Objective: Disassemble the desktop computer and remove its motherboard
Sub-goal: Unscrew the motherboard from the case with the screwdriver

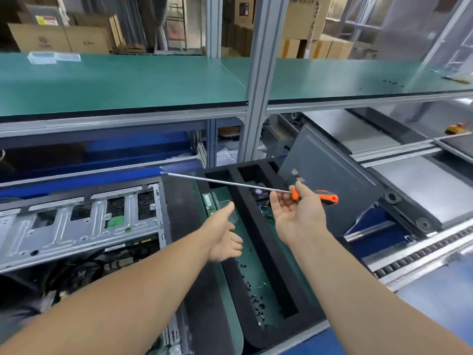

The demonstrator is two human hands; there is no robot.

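A green-topped workbench (122,80) is seen behind an opened desktop computer (79,226) at lower left. A screwdriver (256,187) is pinched by the right hand (297,213) over a black foam tray (258,252); the left hand (222,234) is held loosely spread, holding nothing.

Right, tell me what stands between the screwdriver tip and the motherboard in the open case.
The silver drive-bay bracket spans the case above the motherboard, leaving only a strip of board visible below it. The screwdriver, in the right hand, points above that bracket.
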